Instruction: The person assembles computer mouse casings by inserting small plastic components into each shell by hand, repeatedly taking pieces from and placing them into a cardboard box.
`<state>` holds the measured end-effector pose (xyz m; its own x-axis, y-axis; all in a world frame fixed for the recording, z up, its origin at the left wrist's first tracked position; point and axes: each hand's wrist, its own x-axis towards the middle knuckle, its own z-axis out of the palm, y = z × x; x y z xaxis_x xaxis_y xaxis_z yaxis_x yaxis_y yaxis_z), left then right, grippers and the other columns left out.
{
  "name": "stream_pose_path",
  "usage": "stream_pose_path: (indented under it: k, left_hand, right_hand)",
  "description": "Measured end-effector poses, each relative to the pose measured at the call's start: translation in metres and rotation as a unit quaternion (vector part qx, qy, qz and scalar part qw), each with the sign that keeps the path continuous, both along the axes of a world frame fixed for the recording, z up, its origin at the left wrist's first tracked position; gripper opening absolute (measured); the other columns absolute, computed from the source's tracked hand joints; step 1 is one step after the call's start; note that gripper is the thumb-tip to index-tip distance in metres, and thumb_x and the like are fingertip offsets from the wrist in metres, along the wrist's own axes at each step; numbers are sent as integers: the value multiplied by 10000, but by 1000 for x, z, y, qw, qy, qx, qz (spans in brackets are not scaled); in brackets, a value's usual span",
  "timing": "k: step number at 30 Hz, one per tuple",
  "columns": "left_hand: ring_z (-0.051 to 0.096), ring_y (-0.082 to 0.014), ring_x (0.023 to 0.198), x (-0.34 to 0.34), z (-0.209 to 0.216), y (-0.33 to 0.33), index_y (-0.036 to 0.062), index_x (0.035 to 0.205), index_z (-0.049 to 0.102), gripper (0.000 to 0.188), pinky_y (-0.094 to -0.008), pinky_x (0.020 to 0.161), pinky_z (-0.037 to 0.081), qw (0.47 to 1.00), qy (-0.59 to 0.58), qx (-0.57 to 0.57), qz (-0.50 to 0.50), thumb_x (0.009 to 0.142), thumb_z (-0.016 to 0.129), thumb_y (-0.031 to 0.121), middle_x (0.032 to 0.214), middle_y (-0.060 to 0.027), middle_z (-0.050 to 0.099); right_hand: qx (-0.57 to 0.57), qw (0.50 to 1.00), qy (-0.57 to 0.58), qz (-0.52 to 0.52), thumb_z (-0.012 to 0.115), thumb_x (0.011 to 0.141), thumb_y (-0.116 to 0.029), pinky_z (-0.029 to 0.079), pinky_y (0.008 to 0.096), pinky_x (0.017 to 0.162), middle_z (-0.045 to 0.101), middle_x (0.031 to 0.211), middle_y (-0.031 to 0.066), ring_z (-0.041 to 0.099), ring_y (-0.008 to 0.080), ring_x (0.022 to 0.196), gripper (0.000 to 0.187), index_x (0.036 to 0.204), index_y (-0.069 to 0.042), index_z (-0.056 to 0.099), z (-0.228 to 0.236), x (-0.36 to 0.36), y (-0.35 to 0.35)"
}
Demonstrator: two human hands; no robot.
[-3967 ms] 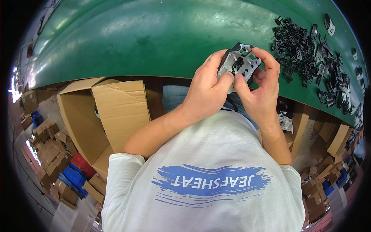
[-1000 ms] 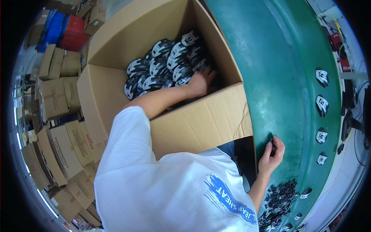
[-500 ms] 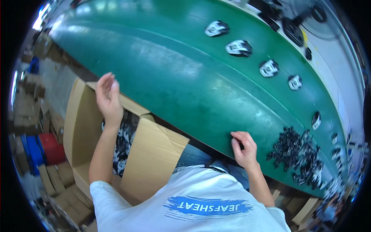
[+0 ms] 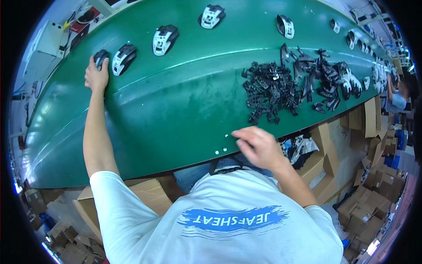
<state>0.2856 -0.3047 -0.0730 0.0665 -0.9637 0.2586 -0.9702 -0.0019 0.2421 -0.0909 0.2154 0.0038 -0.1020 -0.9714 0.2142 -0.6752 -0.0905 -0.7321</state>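
Observation:
My left hand (image 4: 96, 75) reaches across the green table to its far left, its fingers and thumb closed around a dark computer mouse shell (image 4: 101, 56). Just right of it lies a black and white mouse shell (image 4: 124, 59), with more such shells, including one mouse shell (image 4: 165, 40), spaced along the far side. Low over the near edge hovers my right hand (image 4: 260, 147), thumb and forefinger apart, with nothing visible between them. Its fingertips are close to a few small white bits (image 4: 225, 149) on the tabletop. A pile of small black plastic parts (image 4: 272, 90) lies beyond it.
Curved black pieces (image 4: 327, 81) and more shells spread toward the right end. An open cardboard box (image 4: 327, 165) with bagged contents stands below the near edge; another cardboard box (image 4: 147, 193) is at left. Another person (image 4: 398, 99) works far right.
My view has swung to the right along the table. My left hand has gone from above the open box to a mouse shell and gripped it. My right hand is now beside the white bits.

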Motion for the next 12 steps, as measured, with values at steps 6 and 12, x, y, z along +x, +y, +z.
stream_pose_path:
  k: [6,12]
  left_hand:
    - [497,-367,1476,36,28,56,24,1630,452,930,-456,1252,349,948,315,-20,33,996,688,662,1576,-216,551]
    - [514,-267,1461,6,87,214,-13,1582,501,720,-411,1250,353,833,552,10,-38,1094,653,495,1558,-119,583]
  right_hand:
    - [0,985,113,-133,900,869,-179,481,354,603,672,785,29,630,194,623,222,987,-76,742,3,-43,23]
    - [-16,976,196,-99,895,876,-215,488,381,726,696,873,25,667,218,777,243,1013,-105,728,-15,-44,2]
